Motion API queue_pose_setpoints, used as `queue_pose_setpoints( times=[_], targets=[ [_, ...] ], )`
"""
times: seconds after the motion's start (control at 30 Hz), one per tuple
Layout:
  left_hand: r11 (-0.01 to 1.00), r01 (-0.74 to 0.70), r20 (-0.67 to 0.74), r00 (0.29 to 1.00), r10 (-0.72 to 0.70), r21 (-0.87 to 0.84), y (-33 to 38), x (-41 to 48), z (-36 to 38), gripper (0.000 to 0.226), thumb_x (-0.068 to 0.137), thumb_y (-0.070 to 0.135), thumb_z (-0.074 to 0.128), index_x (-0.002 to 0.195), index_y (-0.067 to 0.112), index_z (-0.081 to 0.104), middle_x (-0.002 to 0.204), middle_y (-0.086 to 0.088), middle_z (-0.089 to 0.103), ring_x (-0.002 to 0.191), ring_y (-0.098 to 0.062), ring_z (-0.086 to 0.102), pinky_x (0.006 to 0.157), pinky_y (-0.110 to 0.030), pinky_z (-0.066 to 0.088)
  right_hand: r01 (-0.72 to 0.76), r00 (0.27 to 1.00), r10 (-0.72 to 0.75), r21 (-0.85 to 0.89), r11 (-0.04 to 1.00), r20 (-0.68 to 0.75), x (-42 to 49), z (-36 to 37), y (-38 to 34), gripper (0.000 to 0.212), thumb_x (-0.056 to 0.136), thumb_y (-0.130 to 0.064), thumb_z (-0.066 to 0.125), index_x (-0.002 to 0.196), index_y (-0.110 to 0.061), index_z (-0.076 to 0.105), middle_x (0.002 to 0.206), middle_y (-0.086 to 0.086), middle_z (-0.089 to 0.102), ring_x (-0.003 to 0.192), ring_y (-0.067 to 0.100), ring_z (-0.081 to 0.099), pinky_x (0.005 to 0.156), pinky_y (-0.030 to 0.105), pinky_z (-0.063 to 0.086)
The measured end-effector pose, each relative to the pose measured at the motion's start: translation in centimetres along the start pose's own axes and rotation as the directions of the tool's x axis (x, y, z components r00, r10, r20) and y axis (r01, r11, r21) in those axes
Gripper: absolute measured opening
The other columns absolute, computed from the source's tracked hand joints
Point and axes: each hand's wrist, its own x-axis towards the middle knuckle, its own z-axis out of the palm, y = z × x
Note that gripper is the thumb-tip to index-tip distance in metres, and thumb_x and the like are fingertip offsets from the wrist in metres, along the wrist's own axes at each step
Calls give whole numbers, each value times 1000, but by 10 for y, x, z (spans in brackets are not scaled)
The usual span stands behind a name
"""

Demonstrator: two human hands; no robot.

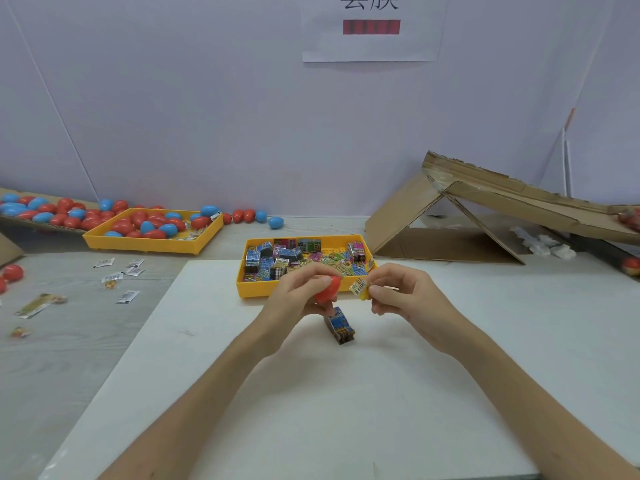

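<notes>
The left hand [298,292] curled its fingers around a red egg half [327,289], held above the counter [450,393]. The right hand [398,296] pinched a small packet [359,289] just beside it, in front of a yellow tray [256,289]. A blue box [340,325] lay below the hands.

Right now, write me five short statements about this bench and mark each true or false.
1. The left hand holds a red egg shell. True.
2. The right hand is empty. False: its fingers pinch a small yellow packet.
3. A small blue box lies on the white board below the hands. True.
4. The near yellow tray holds eggs. False: it holds small printed boxes.
5. The cardboard ramp stands on the left. False: it stands on the right.
</notes>
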Motion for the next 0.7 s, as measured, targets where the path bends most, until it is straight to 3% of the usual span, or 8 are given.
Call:
queue_pose_setpoints(
  times=[0.1,0.23,0.33,0.43,0.57,0.7],
  targets=[
    [996,59,17,998,-58,-73,3,1,1,34,101,5,36,92,8,69,80,-11,56,62,-19,54,55,-26,42,29,999,-29,4,1000,14,0,0,0,27,94,2,63,92,-22,76,84,4,70,70,22,70,70,27,57],
    [988,120,72,991,-114,-94,4,2,-1,24,88,26,47,76,11,61,73,-7,49,54,-14,36,52,-26,25,54,998,-53,-21,998,28,0,0,0,38,93,9,60,91,-25,77,86,-4,70,73,23,71,73,28,57],
    [989,144,104,985,-141,-29,2,1,-1,37,97,44,55,80,14,70,69,-4,47,50,-13,29,47,-24,21,82,996,-82,-22,996,31,-1,0,-1,41,90,15,60,94,-22,76,87,-1,70,72,25,71,70,28,56],
    [992,107,143,983,-115,64,1,-2,1,35,85,51,67,92,17,74,65,-2,44,50,-13,25,44,-21,20,111,993,-110,-20,994,33,-2,-1,-2,38,87,18,61,100,-16,73,87,4,71,70,26,72,68,28,56],
    [987,93,161,980,-114,131,1,-5,5,28,79,49,74,92,25,75,59,3,42,49,-12,27,43,-21,22,135,990,-134,-31,990,33,-3,-1,-4,39,84,18,64,99,-18,72,88,7,72,71,29,72,69,31,55],
    [984,65,85,993,-80,168,-2,-5,8,7,88,25,76,86,19,75,55,9,47,45,-8,34,42,-19,27,155,988,-152,-111,982,38,-3,4,-3,39,82,18,64,96,-17,72,85,3,72,69,29,73,69,30,55]
  ],
)
